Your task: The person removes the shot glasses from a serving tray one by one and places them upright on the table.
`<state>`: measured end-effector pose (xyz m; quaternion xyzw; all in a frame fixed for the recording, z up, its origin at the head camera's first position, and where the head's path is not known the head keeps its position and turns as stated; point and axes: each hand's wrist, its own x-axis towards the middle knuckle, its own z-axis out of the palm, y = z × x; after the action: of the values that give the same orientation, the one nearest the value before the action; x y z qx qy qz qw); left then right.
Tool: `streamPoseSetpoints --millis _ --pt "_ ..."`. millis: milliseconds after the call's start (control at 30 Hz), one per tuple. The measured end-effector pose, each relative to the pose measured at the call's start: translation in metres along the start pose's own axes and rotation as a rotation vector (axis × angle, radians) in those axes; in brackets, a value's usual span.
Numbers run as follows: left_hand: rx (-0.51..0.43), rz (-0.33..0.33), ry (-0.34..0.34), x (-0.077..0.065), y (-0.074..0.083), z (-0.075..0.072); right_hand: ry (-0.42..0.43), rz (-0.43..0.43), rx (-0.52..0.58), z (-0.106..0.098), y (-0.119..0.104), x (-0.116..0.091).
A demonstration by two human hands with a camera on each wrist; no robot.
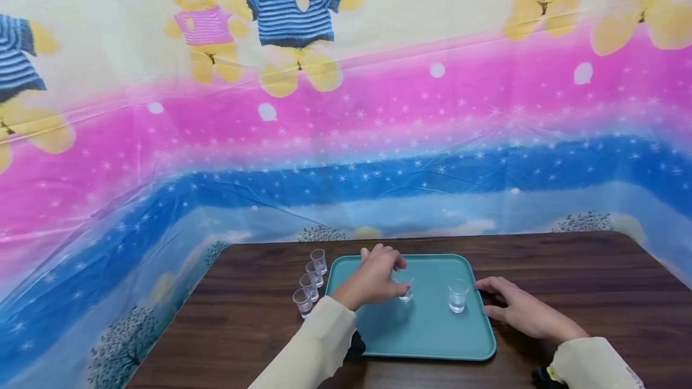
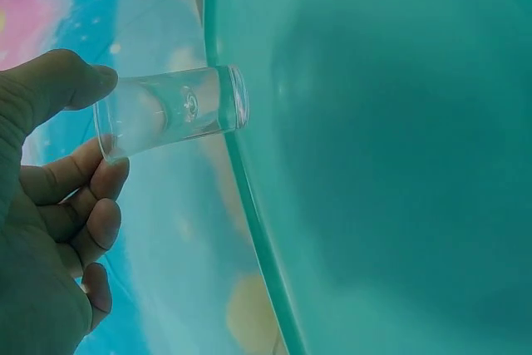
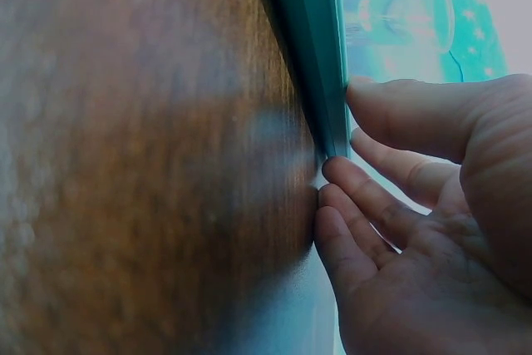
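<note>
Head view: left hand (image 1: 373, 278) pinches clear tumbler (image 1: 406, 296) at teal rectangular tray (image 1: 416, 338); one tumbler (image 1: 457, 298) aboard, four others (image 1: 303, 301) outside; right hand (image 1: 524, 312), uncurled, touches tray.

Head view bright; soft shadow on tray (image 1: 438, 335). Right wrist view: table (image 3: 166, 197) beside tray blurred, hazy sheen; backdrop (image 3: 480, 31) beyond tray washed pale.

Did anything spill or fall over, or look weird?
Nothing stands out. The four cups beside the tray and a fifth cup on it, near its right edge, stand upright. The left hand pinches a sixth cup by its rim. No spill shows.
</note>
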<state>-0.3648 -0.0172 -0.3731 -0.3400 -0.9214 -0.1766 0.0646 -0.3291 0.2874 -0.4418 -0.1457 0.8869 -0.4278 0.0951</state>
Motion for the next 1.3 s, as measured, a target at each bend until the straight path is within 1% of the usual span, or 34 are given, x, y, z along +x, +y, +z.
streamPoseSetpoints --millis 133,400,733,833,1000,1300 --pt "0.012 -0.005 0.023 -0.006 -0.007 -0.004 0.005 0.003 0.011 -0.001 0.0 0.0" --pt "0.0 -0.035 0.026 -0.016 -0.02 -0.012 -0.005 -0.012 0.018 -0.002 0.002 0.0" --pt "-0.009 -0.05 0.045 -0.03 -0.035 -0.02 -0.016 -0.014 0.033 -0.002 0.002 -0.001" --pt "-0.009 -0.045 0.054 -0.034 -0.04 -0.023 -0.018 -0.013 0.033 -0.002 0.002 -0.001" --pt "0.008 -0.026 0.072 -0.045 -0.048 -0.029 -0.013 -0.017 0.023 -0.001 0.001 0.0" --pt "-0.008 -0.036 0.076 -0.07 -0.059 -0.044 -0.019 -0.031 0.019 0.0 0.001 0.001"
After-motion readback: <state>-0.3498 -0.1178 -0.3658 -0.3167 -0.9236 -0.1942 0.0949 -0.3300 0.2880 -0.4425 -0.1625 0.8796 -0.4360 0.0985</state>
